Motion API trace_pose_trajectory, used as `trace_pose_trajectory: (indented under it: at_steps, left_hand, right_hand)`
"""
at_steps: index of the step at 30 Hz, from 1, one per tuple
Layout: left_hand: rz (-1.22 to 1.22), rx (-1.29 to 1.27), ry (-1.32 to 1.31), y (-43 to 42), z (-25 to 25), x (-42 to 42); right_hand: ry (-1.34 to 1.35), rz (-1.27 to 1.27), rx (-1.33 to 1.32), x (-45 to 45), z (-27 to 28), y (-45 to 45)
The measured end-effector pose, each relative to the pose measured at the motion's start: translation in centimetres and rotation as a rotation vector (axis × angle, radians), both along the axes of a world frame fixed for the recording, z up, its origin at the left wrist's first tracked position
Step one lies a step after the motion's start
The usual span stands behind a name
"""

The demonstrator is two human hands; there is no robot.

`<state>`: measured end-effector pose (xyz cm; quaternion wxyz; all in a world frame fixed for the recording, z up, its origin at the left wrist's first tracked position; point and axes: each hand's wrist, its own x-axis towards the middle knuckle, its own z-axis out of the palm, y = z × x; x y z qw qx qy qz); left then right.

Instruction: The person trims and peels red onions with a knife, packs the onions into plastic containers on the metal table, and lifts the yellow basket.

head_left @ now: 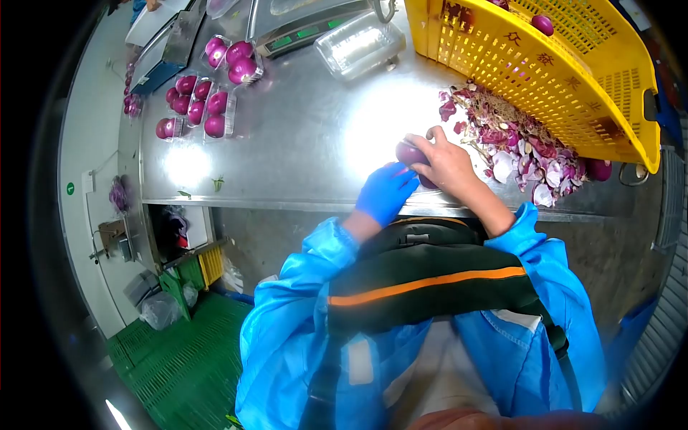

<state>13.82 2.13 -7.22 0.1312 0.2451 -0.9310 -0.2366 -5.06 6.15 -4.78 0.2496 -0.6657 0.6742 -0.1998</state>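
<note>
My right hand is bare, its fingers and thumb curled round a red onion just above the near edge of the steel table. In a blue glove, my left hand presses its fingers against the lower side of that onion. Part of another dark purple onion shows beneath my right hand; the rest of it is hidden. To the right of my hands lies a heap of onion skins, with papery peels and dry roots mixed together.
A yellow crate leans over the peel heap. Clear plastic trays of red onions stand at the left. Empty clear trays lie by a scale at the back. A green slatted pallet is on the floor.
</note>
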Motion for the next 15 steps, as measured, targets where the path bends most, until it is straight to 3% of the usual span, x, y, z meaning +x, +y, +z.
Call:
trace_pose_trajectory:
  at_steps: [2,4,6,7,8,9,10,11,12,13,15]
  left_hand:
    - [0.176,0.344,0.022,0.6,0.3,1.2]
    - [0.275,0.341,0.000,0.5,1.9,2.6]
    - [0.287,-0.011,-0.066,-0.3,3.2,4.1]
    - [0.423,0.095,0.010,-0.7,2.3,4.0]
    - [0.553,0.194,0.092,-1.2,0.0,4.2]
    - [0.676,0.287,0.182,-2.3,-2.8,4.5]
    - [0.490,0.190,-0.089,-4.8,-7.1,4.9]
    - [0.536,0.266,-0.080,-4.5,-6.6,4.2]
    - [0.553,0.391,-0.056,-4.8,-6.0,3.6]
    - [0.566,0.521,-0.033,-5.3,-5.4,3.1]
    - [0.508,0.389,-0.147,-7.0,-5.3,3.4]
  right_hand:
    - [-0.008,0.045,0.065,-0.5,1.0,0.2]
    - [-0.070,-0.062,-0.098,-2.0,-0.1,1.3]
    - [-0.102,-0.182,-0.161,-4.0,-2.1,2.6]
    - [-0.101,-0.248,-0.150,-4.6,-2.1,2.8]
    - [-0.155,-0.318,0.045,-5.0,-1.7,3.5]
    - [-0.128,-0.288,0.014,-5.4,-3.6,4.4]
    - [-0.203,-0.270,0.100,-5.3,-4.7,5.4]
    - [-0.235,-0.250,0.095,-4.7,-5.3,6.1]
    - [-0.523,-0.284,0.295,-4.4,-6.1,6.2]
    - [-0.578,-0.349,0.274,-3.5,-5.4,6.2]
    - [-0.585,-0.304,0.340,-3.3,-4.2,5.2]
